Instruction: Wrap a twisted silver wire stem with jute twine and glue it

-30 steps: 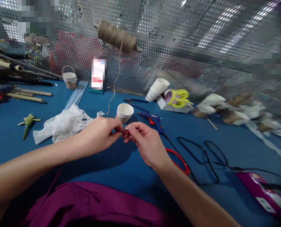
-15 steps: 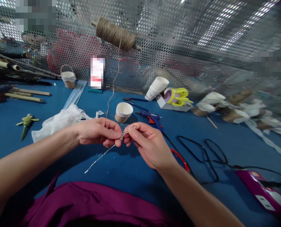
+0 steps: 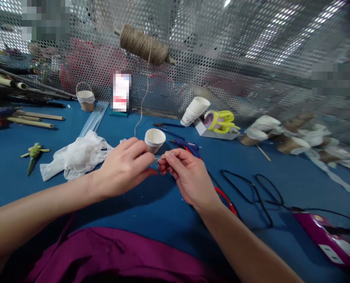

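The right hand (image 3: 186, 175) is pinching a thin silver wire (image 3: 160, 158) between the thumb and the fingers. The left hand (image 3: 126, 167) is curling its fingers just beside it; whether they are gripping the wire, I cannot tell. The wire is showing above the table (image 3: 157, 204), between both hands. Just beyond them, a cup (image 3: 155, 138) is standing upright, and a glue gun (image 3: 193, 147) is lying near it.

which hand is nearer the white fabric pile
Left. In this view, the left hand is just right of the white fabric pile; the right hand is farther right, beyond the left hand.
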`<action>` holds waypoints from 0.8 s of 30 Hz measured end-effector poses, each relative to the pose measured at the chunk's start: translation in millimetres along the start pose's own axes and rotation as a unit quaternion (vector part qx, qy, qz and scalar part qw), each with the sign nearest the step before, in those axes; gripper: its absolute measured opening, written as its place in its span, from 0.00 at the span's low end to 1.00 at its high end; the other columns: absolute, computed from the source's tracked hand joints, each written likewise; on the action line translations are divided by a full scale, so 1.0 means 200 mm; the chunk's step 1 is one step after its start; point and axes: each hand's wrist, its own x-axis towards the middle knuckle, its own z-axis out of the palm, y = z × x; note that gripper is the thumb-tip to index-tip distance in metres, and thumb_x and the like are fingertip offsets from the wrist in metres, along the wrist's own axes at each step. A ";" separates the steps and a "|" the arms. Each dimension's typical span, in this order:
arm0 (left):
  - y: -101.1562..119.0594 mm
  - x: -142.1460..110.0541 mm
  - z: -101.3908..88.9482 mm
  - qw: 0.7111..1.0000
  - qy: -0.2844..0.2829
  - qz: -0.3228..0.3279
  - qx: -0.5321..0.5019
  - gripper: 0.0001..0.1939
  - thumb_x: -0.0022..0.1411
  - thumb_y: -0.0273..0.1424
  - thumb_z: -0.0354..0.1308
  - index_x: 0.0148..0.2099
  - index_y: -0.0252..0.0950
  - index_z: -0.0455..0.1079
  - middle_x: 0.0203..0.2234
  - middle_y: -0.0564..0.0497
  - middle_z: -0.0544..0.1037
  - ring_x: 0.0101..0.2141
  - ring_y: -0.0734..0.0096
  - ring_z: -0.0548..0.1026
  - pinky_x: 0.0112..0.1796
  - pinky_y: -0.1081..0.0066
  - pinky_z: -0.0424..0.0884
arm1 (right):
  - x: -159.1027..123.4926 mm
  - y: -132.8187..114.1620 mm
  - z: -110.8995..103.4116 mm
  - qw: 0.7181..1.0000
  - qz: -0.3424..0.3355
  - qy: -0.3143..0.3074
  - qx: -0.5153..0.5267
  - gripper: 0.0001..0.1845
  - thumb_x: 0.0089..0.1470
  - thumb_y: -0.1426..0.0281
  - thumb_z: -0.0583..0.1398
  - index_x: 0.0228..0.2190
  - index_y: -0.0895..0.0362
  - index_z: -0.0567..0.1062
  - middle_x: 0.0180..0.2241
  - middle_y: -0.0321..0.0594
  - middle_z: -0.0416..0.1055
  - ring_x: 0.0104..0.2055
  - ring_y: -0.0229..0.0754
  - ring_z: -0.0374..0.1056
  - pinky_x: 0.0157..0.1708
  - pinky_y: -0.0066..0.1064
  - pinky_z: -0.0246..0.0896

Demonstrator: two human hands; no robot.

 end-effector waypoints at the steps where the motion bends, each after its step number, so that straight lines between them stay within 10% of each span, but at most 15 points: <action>1: 0.01 -0.01 0.01 0.999 -0.005 0.019 0.034 0.08 0.59 0.30 0.51 0.32 0.32 0.68 0.27 0.46 0.72 0.30 0.68 0.68 0.31 0.67 0.68 | 0.00 0.01 0.00 1.000 0.001 -0.003 -0.001 0.07 0.48 0.67 0.61 0.24 0.57 0.72 0.23 0.34 0.71 0.24 0.33 0.67 0.26 0.25 0.62; 7: 0.03 -0.05 0.04 0.999 -0.028 0.004 0.045 0.09 0.60 0.23 0.47 0.32 0.31 0.68 0.27 0.46 0.73 0.30 0.69 0.70 0.32 0.68 0.69 | -0.01 0.04 0.00 0.999 -0.042 -0.011 -0.032 0.05 0.50 0.68 0.60 0.26 0.57 0.74 0.24 0.34 0.71 0.27 0.34 0.67 0.31 0.28 0.63; 12: 0.03 -0.01 0.01 0.980 -0.054 -0.118 -0.154 0.08 0.58 0.24 0.49 0.32 0.32 0.70 0.25 0.49 0.75 0.27 0.73 0.71 0.30 0.73 0.68 | -0.01 0.03 0.00 0.997 -0.058 -0.024 -0.034 0.05 0.51 0.70 0.59 0.26 0.57 0.74 0.23 0.34 0.71 0.27 0.33 0.67 0.30 0.27 0.63; 14: 0.01 0.01 -0.02 0.920 -0.115 -0.217 -0.306 0.06 0.56 0.26 0.52 0.31 0.32 0.70 0.23 0.51 0.74 0.24 0.76 0.71 0.27 0.75 0.66 | -0.02 0.01 0.01 0.997 -0.053 -0.037 -0.035 0.06 0.51 0.70 0.59 0.25 0.57 0.74 0.23 0.34 0.71 0.26 0.33 0.67 0.29 0.27 0.63; 18: -0.03 0.04 -0.03 0.649 -0.244 -0.382 -0.611 0.05 0.54 0.28 0.54 0.28 0.31 0.66 0.22 0.53 0.73 0.21 0.81 0.68 0.24 0.78 0.64 | -0.03 -0.02 0.01 0.998 -0.027 -0.057 -0.017 0.07 0.50 0.69 0.59 0.24 0.58 0.73 0.22 0.34 0.70 0.25 0.33 0.66 0.28 0.28 0.63; 20: -0.04 0.05 -0.02 0.589 -0.256 -0.406 -0.650 0.05 0.53 0.28 0.55 0.28 0.31 0.64 0.22 0.54 0.72 0.19 0.83 0.67 0.23 0.79 0.63 | -0.03 -0.02 0.02 0.999 -0.007 -0.049 -0.010 0.07 0.50 0.69 0.60 0.23 0.58 0.73 0.21 0.33 0.69 0.24 0.32 0.65 0.27 0.27 0.63; 22: -0.03 0.04 -0.01 0.649 -0.234 -0.393 -0.607 0.06 0.54 0.29 0.55 0.28 0.31 0.64 0.20 0.55 0.69 0.19 0.83 0.65 0.21 0.79 0.60 | -0.02 -0.01 0.02 0.999 0.015 -0.036 -0.008 0.07 0.49 0.68 0.61 0.23 0.58 0.73 0.21 0.34 0.70 0.23 0.32 0.65 0.25 0.26 0.62; 24: -0.01 0.03 0.00 0.777 -0.190 -0.340 -0.494 0.06 0.55 0.29 0.53 0.28 0.31 0.64 0.19 0.56 0.68 0.19 0.81 0.64 0.21 0.79 0.59 | -0.01 0.00 0.02 0.999 0.037 -0.027 -0.002 0.08 0.48 0.66 0.61 0.24 0.58 0.73 0.22 0.35 0.70 0.23 0.33 0.66 0.24 0.26 0.62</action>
